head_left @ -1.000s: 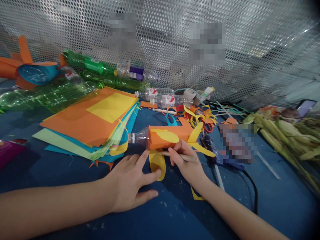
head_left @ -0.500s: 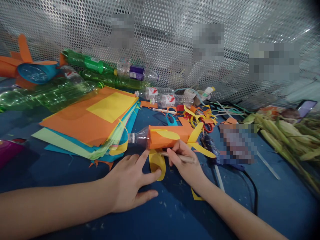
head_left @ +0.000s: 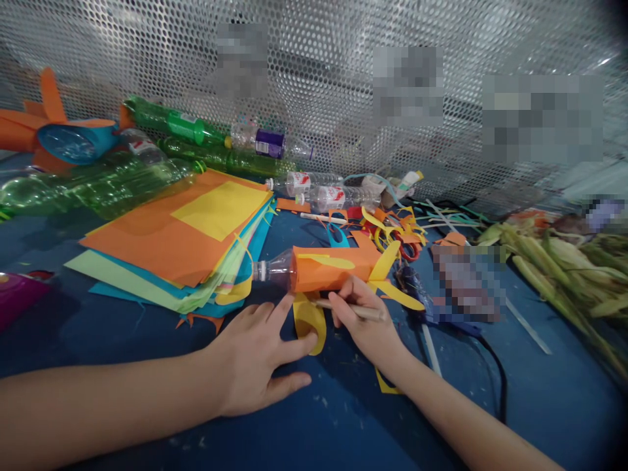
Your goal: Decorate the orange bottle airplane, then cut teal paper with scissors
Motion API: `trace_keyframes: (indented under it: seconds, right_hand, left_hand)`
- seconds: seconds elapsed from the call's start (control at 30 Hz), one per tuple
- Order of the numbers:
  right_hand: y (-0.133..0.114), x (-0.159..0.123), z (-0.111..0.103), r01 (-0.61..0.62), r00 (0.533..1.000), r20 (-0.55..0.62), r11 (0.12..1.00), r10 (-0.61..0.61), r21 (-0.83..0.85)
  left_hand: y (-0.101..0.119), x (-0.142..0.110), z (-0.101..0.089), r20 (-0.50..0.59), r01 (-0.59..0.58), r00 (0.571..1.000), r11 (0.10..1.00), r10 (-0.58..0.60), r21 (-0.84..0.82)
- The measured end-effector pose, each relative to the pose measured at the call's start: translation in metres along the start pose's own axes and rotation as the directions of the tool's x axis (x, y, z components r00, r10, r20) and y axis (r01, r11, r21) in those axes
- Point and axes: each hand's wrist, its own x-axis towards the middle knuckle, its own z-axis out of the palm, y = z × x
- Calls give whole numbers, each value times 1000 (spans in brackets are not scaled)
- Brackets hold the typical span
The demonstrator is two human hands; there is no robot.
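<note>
Paper-wrapped bottle plane (head_left: 324, 269) at centre; yellow wing (head_left: 310, 324) pressed by spread left hand (head_left: 262, 356); pen (head_left: 356, 310) gripped by right hand (head_left: 366, 317), tip at wing.

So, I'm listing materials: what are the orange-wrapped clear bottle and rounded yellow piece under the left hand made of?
The orange-wrapped clear bottle: probably glossy plastic, see-through with highlights. The rounded yellow piece: matte paper or card, being thin and shineless.

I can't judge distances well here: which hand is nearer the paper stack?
Left. The left hand is just in front of the paper stack, toward its right; the right hand is farther right.
</note>
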Motion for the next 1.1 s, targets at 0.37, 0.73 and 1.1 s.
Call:
trace_keyframes:
  seconds: [0.37, 0.73, 1.1]
  right_hand:
    - [1, -1, 0, -15, 1000, 4, 1000, 15, 26]
    - [-1, 0, 1, -41, 999, -1, 999, 41, 32]
    - [2, 0, 0, -20, 999, -33, 1000, 20, 1]
  left_hand:
    - [0, 0, 0, -15, 1, 1000, 1000, -1, -10]
    - [0, 0, -1, -1, -1, 1000, 1000, 1, -11]
    - [0, 0, -2, 1, -4, 1000, 1000, 4, -6]
